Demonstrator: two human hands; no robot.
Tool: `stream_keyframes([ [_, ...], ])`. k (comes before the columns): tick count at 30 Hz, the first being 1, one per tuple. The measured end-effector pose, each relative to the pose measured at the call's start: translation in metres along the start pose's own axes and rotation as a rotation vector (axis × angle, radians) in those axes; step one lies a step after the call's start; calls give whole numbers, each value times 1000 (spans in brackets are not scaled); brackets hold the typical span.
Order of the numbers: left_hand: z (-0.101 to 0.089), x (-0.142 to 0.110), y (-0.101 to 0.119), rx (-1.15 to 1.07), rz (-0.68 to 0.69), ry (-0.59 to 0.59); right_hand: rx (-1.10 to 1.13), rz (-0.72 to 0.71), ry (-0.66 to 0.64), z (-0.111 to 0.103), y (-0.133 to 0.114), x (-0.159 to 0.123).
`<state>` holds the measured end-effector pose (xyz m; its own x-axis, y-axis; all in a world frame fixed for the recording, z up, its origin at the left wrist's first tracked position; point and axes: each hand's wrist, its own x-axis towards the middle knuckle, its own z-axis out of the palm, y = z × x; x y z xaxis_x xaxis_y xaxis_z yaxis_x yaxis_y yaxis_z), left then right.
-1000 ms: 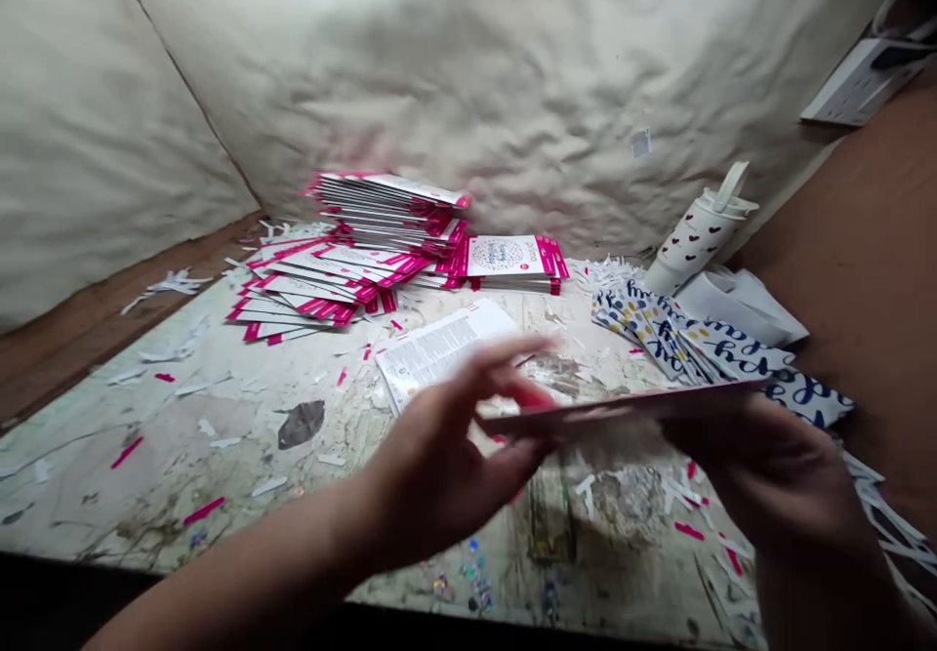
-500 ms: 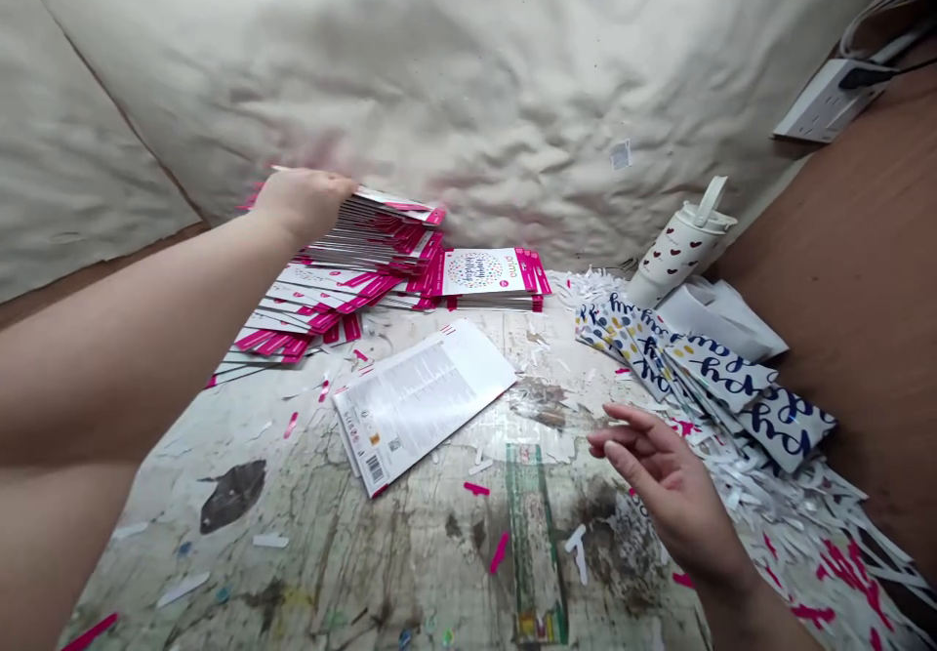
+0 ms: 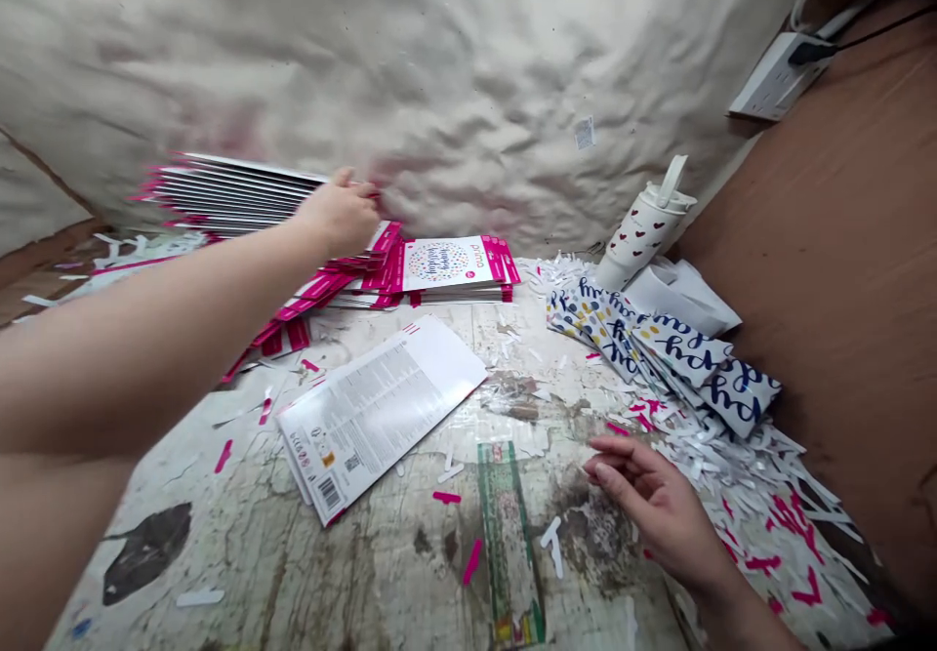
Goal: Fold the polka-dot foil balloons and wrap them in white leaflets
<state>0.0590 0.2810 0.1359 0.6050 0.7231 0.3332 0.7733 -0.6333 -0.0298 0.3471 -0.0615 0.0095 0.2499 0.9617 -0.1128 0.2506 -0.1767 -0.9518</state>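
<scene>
My left hand (image 3: pixel 341 217) reaches across to the right end of a tall stack of pink-and-white flat packets (image 3: pixel 234 197) against the back covering. Its fingers are curled over the top packet's pink end; their undersides are hidden. My right hand (image 3: pixel 651 500) hovers over the table at the right, loosely curled, thumb and fingers apart, with nothing visible in it. Between the hands lies a white printed packet (image 3: pixel 381 417), back side up with a barcode, with another edge showing beneath it. A lower pile of pink-edged packets (image 3: pixel 446 265) stands right of the tall stack.
Patterned blue-lettered packets (image 3: pixel 680 348) fan out at the right, beside a tilted white tumbler with hearts (image 3: pixel 644 231) and a white roll (image 3: pixel 688 290). Paper scraps (image 3: pixel 732 495) cover the right side. A power strip (image 3: pixel 772 75) hangs on the brown side panel.
My left hand has moved right along the stack, uncovering its left end. The view has shifted right, and my right hand has barely moved.
</scene>
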Motion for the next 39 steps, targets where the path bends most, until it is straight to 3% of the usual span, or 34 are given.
stream_keyframes([
  [2,-10,-8,2,51,51,13,-84,-37,-12,-6,2,2],
  [5,-3,-42,36,144,66,-8,-385,-196,74,-32,3,20],
  [6,6,-61,52,153,45,-99,-520,-252,158,-46,3,31],
  [8,30,-104,84,53,23,-403,-788,-291,371,-79,4,56],
  [10,51,-143,105,-15,36,-509,-1029,-167,490,-111,5,83],
  [12,61,-166,114,-47,20,-540,-1209,0,419,-134,6,105],
  [15,51,-178,122,-93,11,-573,-1298,108,276,-144,6,123],
  [18,29,-192,150,-124,22,-581,-1344,124,250,-140,3,123],
  [22,13,-224,213,-204,152,-677,-1394,130,254,-131,3,116],
  [25,8,-228,241,-431,144,-678,-1411,134,218,-129,4,114],
  [27,7,-219,246,-737,58,-670,-1423,139,200,-131,3,115],
  [30,11,-200,248,-1305,-221,-786,-1435,134,204,-131,-7,113],
  [33,20,-184,258,-1793,-546,-859,-1448,104,283,-105,-25,89],
  [35,27,-176,269,-1991,-697,-777,-1424,-6,324,-68,-37,55],
  [36,30,-173,275,-2058,-733,-708,-1357,-185,301,-47,-41,35],
  [38,34,-173,284,-2127,-779,-545,-1121,-593,113,-10,-44,-7],
  [39,34,-175,287,-2126,-789,-486,-992,-729,43,3,-44,-24],
])
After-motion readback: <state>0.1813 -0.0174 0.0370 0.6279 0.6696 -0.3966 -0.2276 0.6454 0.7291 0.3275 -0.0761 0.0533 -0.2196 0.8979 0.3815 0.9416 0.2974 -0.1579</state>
